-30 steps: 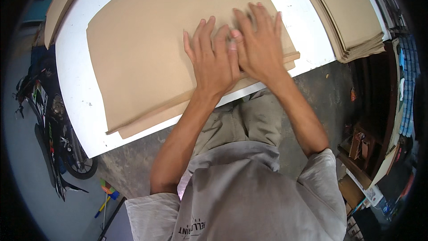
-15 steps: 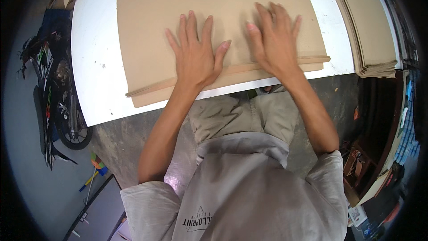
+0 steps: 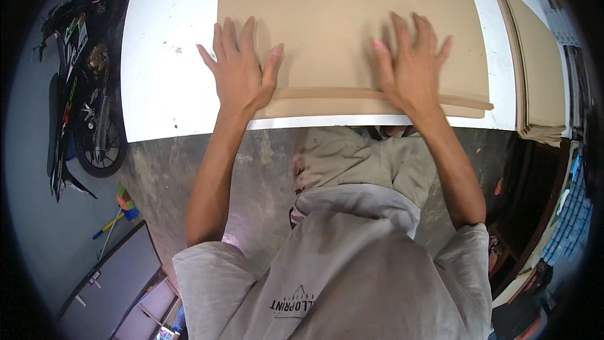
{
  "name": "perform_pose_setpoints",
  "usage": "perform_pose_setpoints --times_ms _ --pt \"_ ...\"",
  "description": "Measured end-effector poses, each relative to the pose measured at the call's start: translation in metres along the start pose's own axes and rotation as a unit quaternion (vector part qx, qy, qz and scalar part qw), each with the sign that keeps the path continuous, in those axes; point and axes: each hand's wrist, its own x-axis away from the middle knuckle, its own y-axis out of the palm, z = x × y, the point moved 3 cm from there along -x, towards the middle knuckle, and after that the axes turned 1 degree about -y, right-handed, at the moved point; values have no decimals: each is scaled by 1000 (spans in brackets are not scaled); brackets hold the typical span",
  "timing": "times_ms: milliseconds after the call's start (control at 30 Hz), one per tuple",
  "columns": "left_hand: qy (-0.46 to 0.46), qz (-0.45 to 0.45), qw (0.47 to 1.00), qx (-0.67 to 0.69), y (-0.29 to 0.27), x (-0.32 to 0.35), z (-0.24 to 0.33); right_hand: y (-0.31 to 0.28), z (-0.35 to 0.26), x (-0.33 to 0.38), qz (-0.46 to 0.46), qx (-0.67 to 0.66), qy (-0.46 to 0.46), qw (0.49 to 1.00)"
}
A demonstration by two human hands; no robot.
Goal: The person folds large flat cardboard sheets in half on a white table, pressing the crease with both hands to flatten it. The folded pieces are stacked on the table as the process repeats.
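Note:
A large brown cardboard sheet [image 3: 321, 31] lies flat on a white table [image 3: 170, 82]. Along its near side runs a narrow folded strip [image 3: 327, 94], close to the table's front edge. My left hand [image 3: 239, 75] rests at the sheet's left edge, fingers spread, the outer ones reaching over the white tabletop. On the right part of the sheet, my right hand [image 3: 412, 66] is laid with its fingers apart, its wrist crossing the folded strip. Neither hand grips anything. The sheet's far side runs out of view.
A stack of cardboard sheets [image 3: 538, 69] lies at the table's right side. To the left, a motorbike [image 3: 94, 94] stands on the floor. A dark board or panel [image 3: 116, 283] is at lower left, and blue checked cloth [image 3: 569, 220] hangs at right.
My left hand has moved left across the cardboard to its left edge. The right hand stays on the right part, fingers still spread. The whole view has turned slightly.

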Motion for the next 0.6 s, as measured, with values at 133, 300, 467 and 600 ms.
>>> perform_pose_setpoints --times_ms 133,300,467,600 --pt "22 -38 999 7 -4 -5 -9 17 -20 -4 -23 -96 2 995" --pt "-1 14 1000 -15 -11 -3 -29 8 -37 -14 -54 -27 8 998" --pt "64 41 997 7 -8 1 -30 37 -132 -26 -25 -127 -30 991" --pt "90 -14 996 -21 -10 -1 -33 44 -100 -5 17 -123 -61 990"
